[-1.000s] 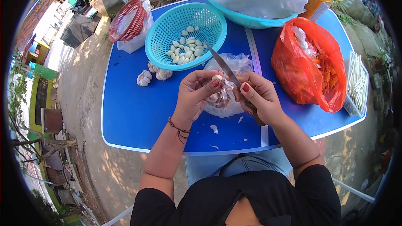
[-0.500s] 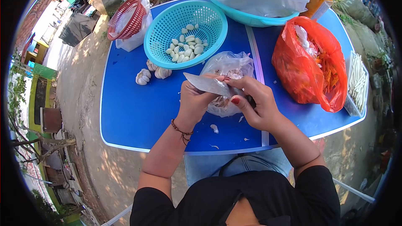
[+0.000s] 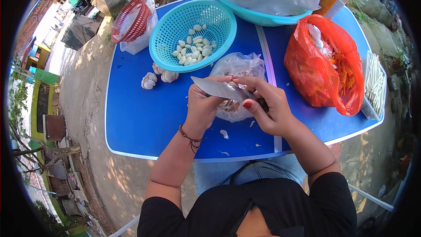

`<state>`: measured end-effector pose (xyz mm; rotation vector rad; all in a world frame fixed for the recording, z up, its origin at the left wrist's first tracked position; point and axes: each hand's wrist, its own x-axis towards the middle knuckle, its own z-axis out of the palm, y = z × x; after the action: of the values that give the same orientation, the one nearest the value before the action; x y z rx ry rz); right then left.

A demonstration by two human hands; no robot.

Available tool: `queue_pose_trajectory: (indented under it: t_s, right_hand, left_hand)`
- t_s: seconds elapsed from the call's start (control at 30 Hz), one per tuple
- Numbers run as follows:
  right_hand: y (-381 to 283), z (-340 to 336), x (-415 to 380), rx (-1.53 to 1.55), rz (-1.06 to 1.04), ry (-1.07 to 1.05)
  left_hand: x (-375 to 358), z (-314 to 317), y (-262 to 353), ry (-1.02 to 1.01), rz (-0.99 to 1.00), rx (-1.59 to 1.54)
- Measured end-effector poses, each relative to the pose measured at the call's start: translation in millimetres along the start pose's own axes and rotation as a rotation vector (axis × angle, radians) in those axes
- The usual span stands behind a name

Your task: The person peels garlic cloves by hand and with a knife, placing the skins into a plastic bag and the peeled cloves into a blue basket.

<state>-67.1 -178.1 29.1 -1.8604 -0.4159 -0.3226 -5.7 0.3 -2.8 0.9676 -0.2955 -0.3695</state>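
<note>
My right hand (image 3: 269, 107) is closed on the dark handle of a knife (image 3: 217, 88), whose broad grey blade points left across my left hand (image 3: 204, 105). The fingers of my left hand are bent behind the blade; what they hold is hidden. Both hands meet over a clear plastic bag (image 3: 239, 63) with garlic skins inside. Peeled white cloves (image 3: 195, 52) lie in a turquoise basket (image 3: 226, 22) beyond my left hand. Whole garlic bulbs (image 3: 149, 80) rest on the blue table (image 3: 131, 123) to the left.
A red plastic bag (image 3: 302, 70) and a box of white sticks (image 3: 373, 85) stand at the right. At the back is a turquoise basin (image 3: 263, 19) with plastic containers. A small red basket (image 3: 140, 24) sits at the back left. Skin scraps (image 3: 224, 134) lie near the front edge.
The knife blade has tilted slightly between my hands, and my right fingers have shifted a little. The camera view has moved slightly.
</note>
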Motion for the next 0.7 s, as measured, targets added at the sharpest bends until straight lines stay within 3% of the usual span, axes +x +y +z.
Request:
queue_pose_trajectory:
  t_s: [0.17, 0.47, 0.7]
  right_hand:
    - [4.6, 1.6, 0.6, -0.107, -0.113, 0.026]
    - [2.4, 5.3, -1.6, -0.266, -0.085, 0.078]
    - [4.1, 1.7, 0.2, -0.069, -0.001, 0.08]
  left_hand:
    - [-0.4, 1.1, -0.3, 0.0, 0.011, -0.005]
    - [-0.4, 5.0, -5.7, 0.066, -0.04, 0.03]
    - [3.3, 3.0, -2.0, -0.03, -0.031, 0.038]
